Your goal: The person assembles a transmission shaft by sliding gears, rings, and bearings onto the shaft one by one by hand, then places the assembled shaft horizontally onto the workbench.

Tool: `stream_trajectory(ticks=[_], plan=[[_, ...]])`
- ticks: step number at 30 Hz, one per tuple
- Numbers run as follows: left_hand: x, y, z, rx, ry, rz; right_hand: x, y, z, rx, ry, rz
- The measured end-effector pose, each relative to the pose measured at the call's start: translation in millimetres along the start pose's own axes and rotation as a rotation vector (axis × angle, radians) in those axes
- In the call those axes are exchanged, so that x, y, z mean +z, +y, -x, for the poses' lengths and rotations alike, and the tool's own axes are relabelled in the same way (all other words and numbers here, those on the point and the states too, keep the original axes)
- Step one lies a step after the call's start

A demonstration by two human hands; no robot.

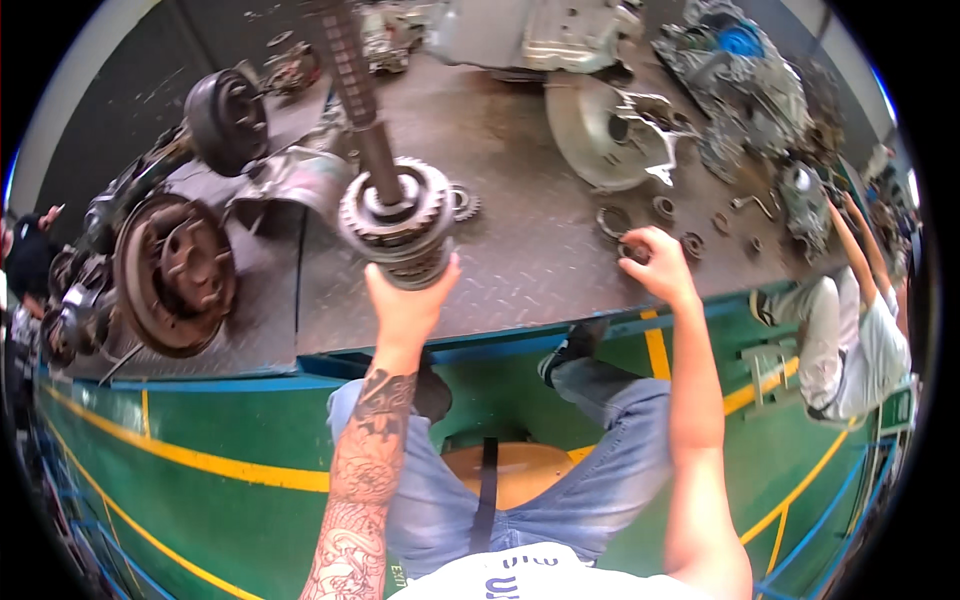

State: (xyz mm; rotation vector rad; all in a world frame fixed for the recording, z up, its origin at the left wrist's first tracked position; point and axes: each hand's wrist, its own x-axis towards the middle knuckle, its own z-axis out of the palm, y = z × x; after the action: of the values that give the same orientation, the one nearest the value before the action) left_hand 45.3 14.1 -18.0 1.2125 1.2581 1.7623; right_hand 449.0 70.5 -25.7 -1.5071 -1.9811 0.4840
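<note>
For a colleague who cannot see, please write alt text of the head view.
In a seated person's left grip is a geared metal shaft; the right grip pinches a small dark part. Around them, a metal workbench carries mechanical parts, including a rust-coloured drum.

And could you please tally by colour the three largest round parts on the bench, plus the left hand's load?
Rusty brown round disc: 1
Black round drum: 1
Pale silver round disc: 1
Steel-grey toothed gear shaft, left hand: 1
Total: 4
</note>
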Motion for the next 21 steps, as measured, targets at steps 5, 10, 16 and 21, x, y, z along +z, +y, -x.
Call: stream_trajectory(ticks=[5,10,16,21], plan=[[0,31,-2,0.054,-0.064,0.169,9,-22,-4,-0.143,0.128,0.114],[-1,33,-4,0.068,-0.054,0.156,19,-146,-15,-0.118,0.029,-0.338],[0,21,-7,0.014,-0.036,0.232,56,-277,-45,-0.527,-0.105,-0.641],[3,30,-10,0.092,0.036,0.048,69,-309,-71,-0.391,-0.360,-1.044]])
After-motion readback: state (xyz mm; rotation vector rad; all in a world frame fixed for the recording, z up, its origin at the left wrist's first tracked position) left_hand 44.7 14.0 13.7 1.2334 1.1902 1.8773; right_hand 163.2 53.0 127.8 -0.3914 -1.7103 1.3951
